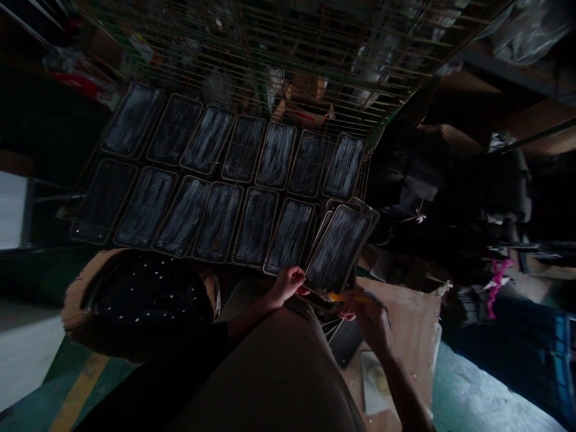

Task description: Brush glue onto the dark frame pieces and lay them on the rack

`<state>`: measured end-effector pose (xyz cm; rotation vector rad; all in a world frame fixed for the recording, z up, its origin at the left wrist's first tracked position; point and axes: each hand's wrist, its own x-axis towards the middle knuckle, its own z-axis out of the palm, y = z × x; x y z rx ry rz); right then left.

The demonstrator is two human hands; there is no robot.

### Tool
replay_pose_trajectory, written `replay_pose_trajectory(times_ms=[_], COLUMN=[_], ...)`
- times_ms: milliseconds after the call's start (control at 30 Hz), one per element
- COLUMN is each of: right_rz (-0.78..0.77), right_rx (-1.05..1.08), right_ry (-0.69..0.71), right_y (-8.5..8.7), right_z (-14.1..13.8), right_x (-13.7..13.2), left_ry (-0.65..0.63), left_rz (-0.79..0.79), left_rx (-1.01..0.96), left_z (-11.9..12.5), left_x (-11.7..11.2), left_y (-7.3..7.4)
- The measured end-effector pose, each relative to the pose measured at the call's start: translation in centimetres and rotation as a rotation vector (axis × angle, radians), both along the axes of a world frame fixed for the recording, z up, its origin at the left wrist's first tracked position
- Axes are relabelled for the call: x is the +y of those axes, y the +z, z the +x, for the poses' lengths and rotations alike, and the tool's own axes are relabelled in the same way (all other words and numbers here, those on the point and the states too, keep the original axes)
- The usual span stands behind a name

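Observation:
My left hand (288,283) pinches the lower edge of a dark rectangular panel (336,247) with a pale rim and whitish streaks, tilted above a small stack of like panels. My right hand (366,312) is closed on a brush with a yellow handle (344,297), held just below that panel. Two rows of several similar streaked panels (234,180) lie flat on a wire rack (288,72) in front of me.
A cardboard sheet (405,324) lies under my right hand with more dark panels (344,345) on it. A round basket with dark spotted cloth (144,300) sits at left. Dim clutter and a blue crate (531,336) fill the right side. The floor is green.

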<state>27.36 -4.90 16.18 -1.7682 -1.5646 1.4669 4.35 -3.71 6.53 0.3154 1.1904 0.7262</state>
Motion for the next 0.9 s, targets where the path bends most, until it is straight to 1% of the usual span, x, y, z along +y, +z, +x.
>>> replay_pose_trajectory(times_ms=[67,133,233,300,367,433,500,600,667,733,800,900], right_rz=[-0.004,0.049,0.236,0.359,0.413,0.392,0.333,0.224,0.151,0.090,0.070,0.131], right_rx=[0.002,-0.023,-0.109,-0.198,-0.272,-0.317,-0.336,-0.298,-0.250,-0.209,-0.180,-0.142], right_ry=[-0.086,-0.171,-0.255,-0.234,-0.131,-0.009,0.070,0.074,0.058,0.046,0.022,-0.063], right_y=[-0.7,-1.3,-1.7,-1.7,-1.4,-1.0,-0.4,0.3,0.7,0.9,0.8,0.2], right_z=[0.7,1.4,2.0,2.1,2.0,1.5,1.0,0.3,0.3,0.6,1.2,2.1], right_x=[1.2,3.0,5.5,6.1,5.4,3.6,1.3,-1.6,-2.5,-2.6,-1.9,0.4], left_ry=[-0.007,-0.021,-0.043,-0.030,-0.006,0.016,0.032,0.034,0.032,0.034,0.034,0.008], left_rz=[0.001,0.007,0.006,-0.006,-0.022,-0.036,-0.047,-0.065,-0.075,-0.074,-0.054,0.001], left_rx=[0.005,0.016,0.031,0.046,0.055,0.055,0.059,0.072,0.074,0.068,0.056,0.059], left_z=[0.0,0.1,0.3,0.4,0.5,0.6,0.6,0.6,0.6,0.7,0.7,0.7], left_x=[0.1,0.1,0.2,0.3,0.3,0.3,0.3,0.2,0.2,0.1,-0.1,-0.3], left_y=[0.1,0.0,-0.1,-0.1,0.0,0.4,0.8,1.2,1.3,1.2,1.0,0.4])
